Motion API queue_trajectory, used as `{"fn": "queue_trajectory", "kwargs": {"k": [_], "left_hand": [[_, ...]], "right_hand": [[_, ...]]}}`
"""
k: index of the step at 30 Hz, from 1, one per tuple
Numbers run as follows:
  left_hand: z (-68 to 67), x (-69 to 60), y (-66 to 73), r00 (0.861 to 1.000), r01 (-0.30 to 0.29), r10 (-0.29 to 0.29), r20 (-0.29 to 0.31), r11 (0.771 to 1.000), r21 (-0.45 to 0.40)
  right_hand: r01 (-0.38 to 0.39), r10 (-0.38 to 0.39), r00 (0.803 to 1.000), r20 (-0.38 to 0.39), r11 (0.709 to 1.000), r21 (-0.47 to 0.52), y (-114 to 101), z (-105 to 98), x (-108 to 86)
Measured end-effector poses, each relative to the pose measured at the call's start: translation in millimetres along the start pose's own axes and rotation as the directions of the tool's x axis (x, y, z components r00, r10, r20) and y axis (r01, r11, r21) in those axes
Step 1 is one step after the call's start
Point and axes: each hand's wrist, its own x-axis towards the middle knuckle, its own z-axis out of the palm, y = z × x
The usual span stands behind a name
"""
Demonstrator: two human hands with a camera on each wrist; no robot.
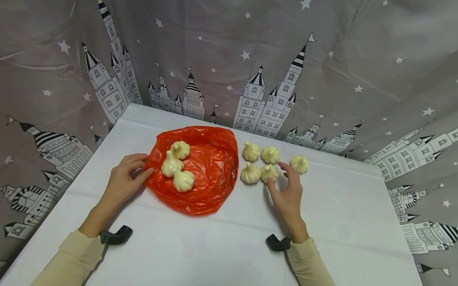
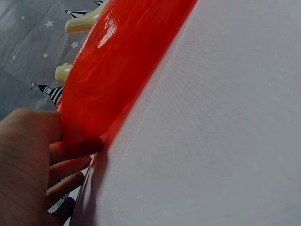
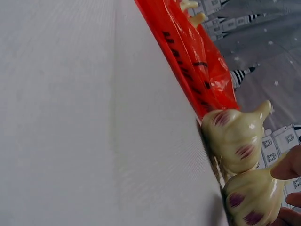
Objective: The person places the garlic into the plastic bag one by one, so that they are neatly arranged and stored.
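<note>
Left hand on a red bag, right hand at a garlic bulb

The left hand [image 1: 123,182] pinches the left edge of the red bag [image 1: 214,174], thumb on the inner side and fingers outside, with a fold of plastic between them. The bag lies spread with its mouth upward on the white-covered desk [image 1: 214,248]. Three pale garlic bulbs sit in its left half: a far bulb [image 1: 181,149], a middle bulb [image 1: 171,165] and a near bulb [image 1: 183,181].

The right hand [image 1: 289,194] has its thumb and forefinger parted around the near right bulb [image 1: 269,173] of a group of four beside the bag; whether it grips that bulb firmly, I cannot tell. The others in the group are the near left bulb [image 1: 250,174], the far left bulb [image 1: 251,151] and the far right bulb [image 1: 270,155]. A lone bulb [image 1: 299,164] lies farther right, apart from the four and near the right forefinger.

The right wrist view shows purple marks on two bulbs and dark lettering on the bag's side. Each wrist carries a black device [image 1: 116,235] just beyond a beige sleeve [image 1: 69,260]. Behind the desk hangs a grey cloth [image 1: 214,28] printed with castles and stars.
</note>
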Motion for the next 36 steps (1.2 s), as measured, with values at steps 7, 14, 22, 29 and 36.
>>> {"fn": "queue_trajectory", "kwargs": {"k": [7, 14, 22, 29, 36], "left_hand": [[2.0, 0.8, -0.2, 1.0, 0.011, -0.011, 0.01, 1.0, 0.003], [1.5, 2.0, 0.9, 1.0, 0.009, -0.009, 0.016, 1.0, 0.003], [2.7, 2.9, -2.4, 1.0, -0.007, 0.007, 0.011, 1.0, 0.017], [0.0, -0.2, -1.2, 1.0, 0.011, -0.012, 0.013, 0.999, 0.03], [0.2, -0.1, -3.0, 1.0, -0.016, 0.016, 0.007, 1.0, 0.018]], "right_hand": [[-0.066, 0.065, 0.992, 0.108, 0.998, 0.007, 12.2, 0.8, -5.5], [-0.103, 0.096, 0.986, 0.136, 0.994, 0.046, 22.1, 3.9, -9.6], [-0.107, 0.1, 0.986, 0.135, 0.993, 0.046, 23.4, 5.3, -10.2], [-0.075, 0.073, 0.994, 0.085, 0.997, 0.023, 23.4, 7.3, -11.3], [-0.067, 0.068, 0.998, -0.016, 0.997, 0.031, 21.5, 7.0, -10.8]]}}
